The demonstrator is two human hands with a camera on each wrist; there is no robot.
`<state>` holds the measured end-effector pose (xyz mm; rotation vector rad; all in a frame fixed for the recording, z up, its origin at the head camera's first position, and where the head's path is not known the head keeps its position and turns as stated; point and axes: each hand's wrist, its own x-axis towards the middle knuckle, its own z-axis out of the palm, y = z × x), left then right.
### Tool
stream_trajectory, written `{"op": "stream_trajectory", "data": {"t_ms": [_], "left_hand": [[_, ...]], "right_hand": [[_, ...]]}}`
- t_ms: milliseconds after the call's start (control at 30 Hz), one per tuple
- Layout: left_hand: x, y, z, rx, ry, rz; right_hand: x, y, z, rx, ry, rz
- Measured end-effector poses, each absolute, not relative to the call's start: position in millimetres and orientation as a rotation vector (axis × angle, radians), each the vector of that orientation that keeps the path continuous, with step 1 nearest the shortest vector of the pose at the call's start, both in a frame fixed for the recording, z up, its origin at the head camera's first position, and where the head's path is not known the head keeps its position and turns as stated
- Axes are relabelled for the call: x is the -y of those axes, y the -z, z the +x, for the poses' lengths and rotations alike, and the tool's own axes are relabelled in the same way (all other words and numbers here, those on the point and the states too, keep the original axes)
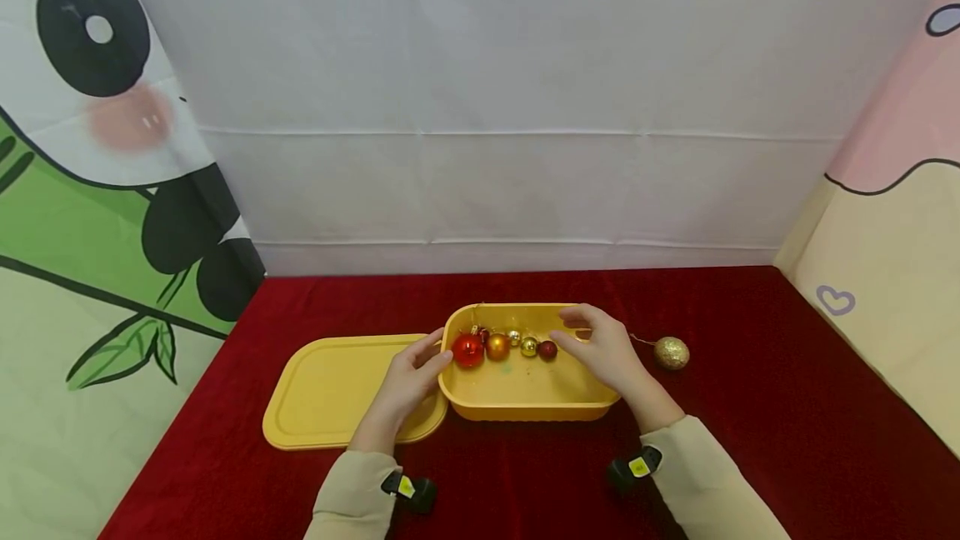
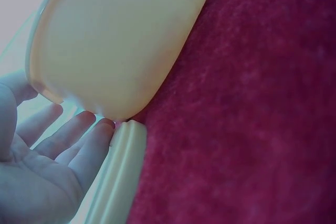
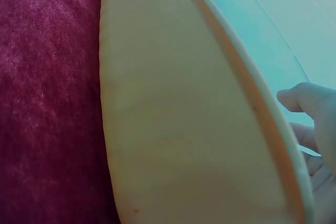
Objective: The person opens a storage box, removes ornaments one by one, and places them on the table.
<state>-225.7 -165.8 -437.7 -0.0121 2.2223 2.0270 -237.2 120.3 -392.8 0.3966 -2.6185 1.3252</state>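
A yellow plastic container (image 1: 528, 411) stands on the red cloth. Inside it, mostly toward the left, lie a shiny red Christmas ball (image 1: 468, 350), an orange-gold ball (image 1: 497, 347), two small gold balls (image 1: 528, 347) and dark red ones (image 1: 547, 350). My left hand (image 1: 408, 382) is at the container's left end; in the left wrist view its fairly straight fingers (image 2: 71, 132) reach the outer wall below the rim. Over the container's right part hovers my right hand (image 1: 600, 348), thumb and fingers spread apart with nothing visible between them.
A yellow lid (image 1: 330, 390) lies flat at the left, its right end close by the container and partly behind my left forearm. To the right of the container rests a glittery gold ball (image 1: 671, 353) with a string. A white cloth backdrop (image 1: 525, 107) hangs behind the table.
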Motion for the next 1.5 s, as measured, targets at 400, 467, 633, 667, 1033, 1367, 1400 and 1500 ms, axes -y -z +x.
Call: {"op": "stream_trajectory", "data": {"t_ms": [400,467,633,667,1033,1367,1400,1500], "left_hand": [[163.5,441.8,-227.4,-2.235,-2.005,-0.023],[162.9,441.8,-227.5,-2.233,-2.003,-0.025],[162.2,441.2,-227.5,-2.223,-2.007,-0.037],[162.2,441.5,-227.6,-2.223,-2.010,-0.030],[166.0,438.4,-227.9,-2.209,-2.012,-0.045],[171.1,437.7,-224.1,-2.182,-2.002,-0.030],[172.1,437.9,-223.3,-2.181,-1.999,-0.025],[174.5,438.0,-220.6,-2.177,-1.993,-0.014]], "right_hand": [[-110.9,403.4,-247.7,2.659,-1.362,0.410],[-110.4,407.0,-249.0,2.686,-1.348,0.386],[-110.4,413.6,-251.2,2.745,-1.323,0.340],[-110.5,414.2,-251.7,2.752,-1.327,0.334],[-107.8,416.5,-257.4,2.879,-1.275,0.288],[-102.6,415.1,-248.8,2.964,-1.168,0.270],[-101.5,414.9,-247.0,2.976,-1.154,0.267],[-98.5,414.9,-241.9,3.002,-1.115,0.258]]}}
